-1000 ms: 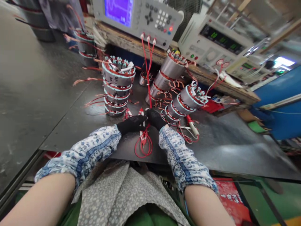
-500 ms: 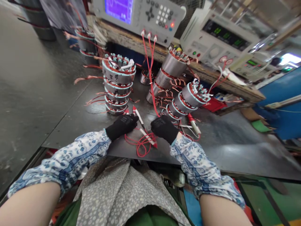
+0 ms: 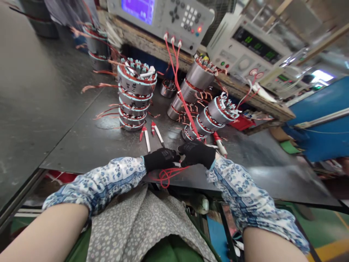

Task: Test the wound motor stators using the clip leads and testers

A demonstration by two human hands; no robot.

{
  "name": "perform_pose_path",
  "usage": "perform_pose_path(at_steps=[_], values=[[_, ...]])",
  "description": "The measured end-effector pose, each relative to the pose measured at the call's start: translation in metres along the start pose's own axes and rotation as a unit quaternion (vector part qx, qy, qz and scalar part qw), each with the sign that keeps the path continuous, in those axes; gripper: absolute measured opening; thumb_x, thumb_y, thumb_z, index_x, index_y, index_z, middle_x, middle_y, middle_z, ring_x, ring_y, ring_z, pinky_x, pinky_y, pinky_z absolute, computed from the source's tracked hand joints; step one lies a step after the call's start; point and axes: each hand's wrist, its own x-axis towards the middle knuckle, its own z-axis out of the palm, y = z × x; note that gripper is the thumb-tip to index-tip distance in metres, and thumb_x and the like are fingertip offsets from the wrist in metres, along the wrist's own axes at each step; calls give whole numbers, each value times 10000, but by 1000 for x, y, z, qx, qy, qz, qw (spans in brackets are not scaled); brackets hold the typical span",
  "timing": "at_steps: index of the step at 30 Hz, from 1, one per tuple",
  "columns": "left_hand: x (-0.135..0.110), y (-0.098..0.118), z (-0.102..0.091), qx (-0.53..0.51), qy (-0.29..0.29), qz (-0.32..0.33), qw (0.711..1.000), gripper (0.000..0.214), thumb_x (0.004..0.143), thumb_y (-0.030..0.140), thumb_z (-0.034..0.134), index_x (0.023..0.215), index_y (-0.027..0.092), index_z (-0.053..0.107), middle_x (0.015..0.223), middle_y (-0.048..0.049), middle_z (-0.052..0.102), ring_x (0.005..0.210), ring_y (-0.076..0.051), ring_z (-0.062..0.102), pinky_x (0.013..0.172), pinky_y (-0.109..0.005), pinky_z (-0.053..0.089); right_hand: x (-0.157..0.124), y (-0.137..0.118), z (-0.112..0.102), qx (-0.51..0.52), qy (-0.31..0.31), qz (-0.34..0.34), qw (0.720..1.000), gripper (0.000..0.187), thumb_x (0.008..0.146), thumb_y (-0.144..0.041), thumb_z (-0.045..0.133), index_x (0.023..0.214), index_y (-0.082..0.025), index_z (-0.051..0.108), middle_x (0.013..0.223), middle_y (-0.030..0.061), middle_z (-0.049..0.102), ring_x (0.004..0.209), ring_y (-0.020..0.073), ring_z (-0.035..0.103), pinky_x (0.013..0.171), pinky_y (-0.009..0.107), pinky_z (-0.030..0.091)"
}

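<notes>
Inward, left hand (image 3: 161, 159), right hand (image 3: 196, 153), fingers (image 3: 176, 157) meeting over red wire (image 3: 167, 176)

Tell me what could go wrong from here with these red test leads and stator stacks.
The red test lead runs from the tester down to beside the right hand; a sharp pull might snag the wire ends of the stator stack on its side. The red wire loop by the left hand lies at the metal bench sheet's front edge and may slip off. The tall stator stack looks top-heavy, so a knock could topple it.
</notes>
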Motion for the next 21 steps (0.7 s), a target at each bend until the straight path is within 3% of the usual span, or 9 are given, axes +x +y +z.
perform_pose_path(at_steps=[3, 5, 7, 10, 14, 16, 18, 21], values=[[-16, 1, -18, 38, 59, -71, 995, 321, 1007, 197, 508, 1252, 147, 711, 984, -139, 779, 945, -273, 754, 904, -426, 600, 11, 18, 6, 4, -17, 49, 999, 255, 611, -224, 949, 804, -229, 782, 848, 61, 785, 882, 280, 734, 814, 359, 511], [-32, 3, -35, 12, 144, -150, 978, 390, 1018, 218, 485, 1373, 131, 619, 930, -119, 762, 833, -254, 747, 808, -402, 609, 26, 20, 16, 7, 15, 87, 996, 191, 691, -190, 898, 838, -199, 776, 912, 93, 798, 897, 278, 733, 840, 362, 519], [-48, 10, -49, -109, 268, -225, 931, 470, 1011, 312, 552, 1459, 176, 528, 886, -57, 741, 706, -211, 714, 694, -347, 605, 49, 11, 30, 18, 65, 108, 992, 145, 857, -225, 785, 989, -166, 777, 1027, 132, 801, 959, 270, 731, 878, 360, 528], [-68, 25, -58, -295, 419, -257, 819, 492, 936, 416, 677, 1383, 248, 558, 933, -23, 730, 698, -184, 697, 642, -315, 608, 100, -19, 47, 45, 130, 129, 982, 330, 1053, -297, 558, 1308, -130, 686, 1277, 177, 752, 1137, 255, 701, 979, 359, 523], [-91, 33, -65, -354, 482, -227, 769, 351, 783, 340, 740, 1102, 264, 611, 924, 5, 699, 701, -158, 677, 628, -280, 593, 160, -48, 43, 89, 174, 203, 960, 437, 1036, -337, 576, 1409, -113, 614, 1401, 198, 681, 1268, 302, 631, 1076, 410, 487], [-102, 30, -71, -408, 496, -213, 736, 398, 695, 288, 748, 1063, 260, 600, 880, 23, 678, 650, -136, 640, 585, -250, 555, 171, -52, 35, 98, 167, 202, 960, 410, 999, -272, 590, 1381, -127, 626, 1354, 175, 701, 1235, 292, 642, 1059, 400, 498], [-112, 26, -75, -438, 501, -218, 714, 387, 701, 310, 753, 1051, 251, 600, 832, 27, 655, 593, -121, 589, 531, -231, 504, 170, -54, 31, 100, 168, 194, 961, 367, 995, -228, 558, 1344, -146, 639, 1295, 157, 717, 1182, 277, 665, 1019, 386, 519], [-118, 26, -76, -363, 502, -266, 739, 267, 871, 465, 696, 883, 232, 566, 683, 42, 557, 502, -108, 473, 465, -221, 411, 158, -66, 38, 90, 164, 189, 964, 309, 1050, -314, 519, 1295, -174, 643, 1234, 163, 713, 1134, 291, 684, 969, 398, 536]])
